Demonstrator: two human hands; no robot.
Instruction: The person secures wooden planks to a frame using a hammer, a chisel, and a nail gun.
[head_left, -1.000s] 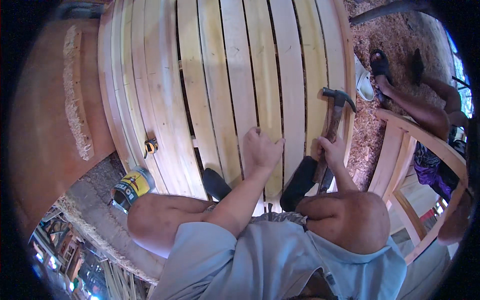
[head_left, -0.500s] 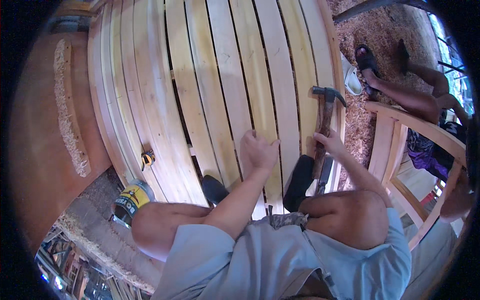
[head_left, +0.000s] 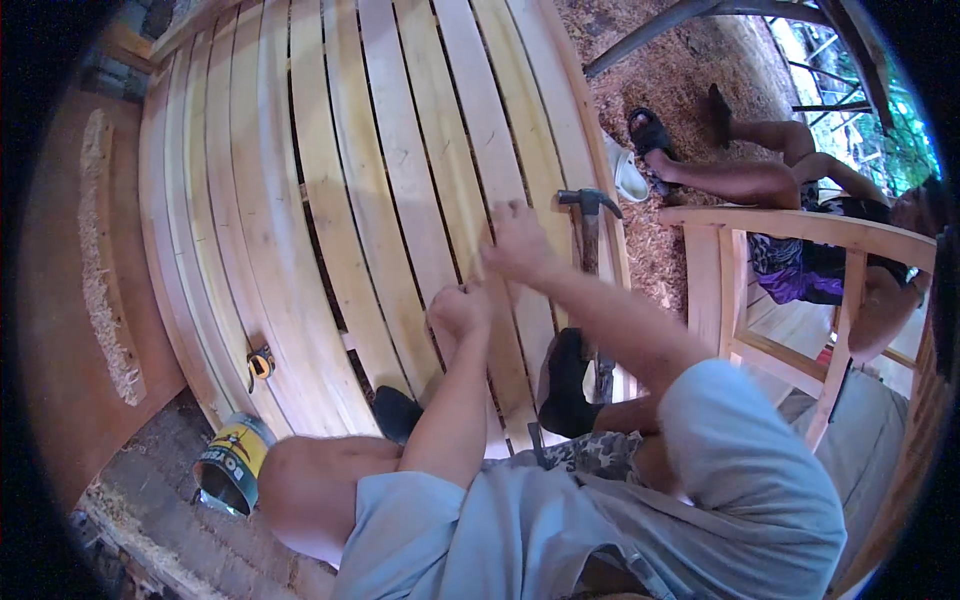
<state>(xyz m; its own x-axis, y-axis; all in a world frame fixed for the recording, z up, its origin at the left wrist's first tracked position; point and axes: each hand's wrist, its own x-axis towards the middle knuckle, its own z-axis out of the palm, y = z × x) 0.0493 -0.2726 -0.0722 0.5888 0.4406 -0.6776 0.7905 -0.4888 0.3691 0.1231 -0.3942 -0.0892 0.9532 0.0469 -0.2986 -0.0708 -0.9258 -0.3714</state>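
Observation:
My left hand (head_left: pixel 460 311) is closed low over the pale wooden slats (head_left: pixel 345 200), its fingers bunched; whatever they hold is too small or hidden to name. Just beyond it and to the right is my right hand (head_left: pixel 520 243), fingers curled, thumb toward the left hand. It is slightly blurred, and I cannot make out anything in it. A claw hammer (head_left: pixel 590 215) with a dark head and wooden handle lies on the slats to the right of my right hand. Its handle runs back toward my dark-shod foot (head_left: pixel 566 385).
A yellow and black tape measure (head_left: pixel 261 364) lies on the left slats. Beside my knee stands a yellow-labelled tin (head_left: pixel 235 462). A brown board (head_left: pixel 60 300) is at far left. A wooden frame (head_left: pixel 800 222) and a seated person (head_left: pixel 735 182) are at right, with wood shavings on the floor.
My right hand has left the hammer handle and moved left, close to my left hand. My left hand's fingers have drawn together. The view has shifted, so the scene sits further left.

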